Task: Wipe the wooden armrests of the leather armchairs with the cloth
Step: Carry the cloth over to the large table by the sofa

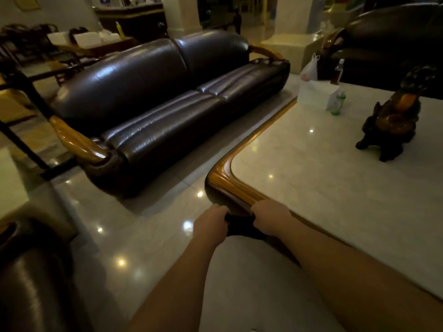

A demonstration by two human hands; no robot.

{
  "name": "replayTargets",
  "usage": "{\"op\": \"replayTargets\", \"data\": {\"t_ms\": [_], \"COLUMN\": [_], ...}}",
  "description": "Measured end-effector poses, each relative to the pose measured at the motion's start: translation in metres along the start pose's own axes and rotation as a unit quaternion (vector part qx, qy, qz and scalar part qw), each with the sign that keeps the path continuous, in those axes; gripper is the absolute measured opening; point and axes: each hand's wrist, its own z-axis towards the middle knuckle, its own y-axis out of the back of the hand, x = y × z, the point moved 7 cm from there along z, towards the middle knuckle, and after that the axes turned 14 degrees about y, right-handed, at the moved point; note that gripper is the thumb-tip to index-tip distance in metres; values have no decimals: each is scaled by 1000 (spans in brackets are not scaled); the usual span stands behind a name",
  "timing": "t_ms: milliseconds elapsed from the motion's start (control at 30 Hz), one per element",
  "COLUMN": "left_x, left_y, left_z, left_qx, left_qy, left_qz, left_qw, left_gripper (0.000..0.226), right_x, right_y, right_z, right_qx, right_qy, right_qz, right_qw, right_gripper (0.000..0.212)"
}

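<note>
A dark cloth (241, 226) is stretched between my two hands just in front of the table corner. My left hand (212, 224) grips its left end and my right hand (271, 220) grips its right end. Across the floor stands a dark leather sofa (155, 109) with a curved wooden armrest (76, 140) at its near left end and another wooden armrest (265, 52) at its far right end. Part of a leather armchair (31, 279) shows at the bottom left. Both hands are well away from any armrest.
A marble-topped table with a wooden rim (230, 185) fills the right side. On it stand a dark carved figure (393, 121), a green bottle (336, 104) and a white box (311, 92). Another dark leather seat (388, 39) stands behind. Glossy tiled floor (143, 231) separates me from the sofa.
</note>
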Motion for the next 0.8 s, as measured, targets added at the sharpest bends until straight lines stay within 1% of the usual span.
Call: {"op": "replayTargets", "data": {"t_ms": [133,333,533,667,800], "left_x": [-7,-10,-15,-24,-28], "left_y": [0,-20,-31,-47,-76], "left_z": [74,195,289,335,375], "left_qx": [16,80,148,187,225], "left_qy": [-29,-91,-168,-196,-210], "left_qz": [-9,-31,-44,-30,-4], "left_qw": [999,992,974,962,951], "left_gripper": [8,14,19,22,23], "right_x": [-26,-68,-95,-111,-137], "right_y": [19,30,33,25,9], "right_z": [54,140,196,224,261], "right_qx": [21,15,-28,-44,-45], "right_qy": [-28,-101,-207,-256,-281], "right_qz": [10,79,160,198,238], "right_qw": [999,992,965,945,929], "right_gripper": [10,23,18,15,29]}}
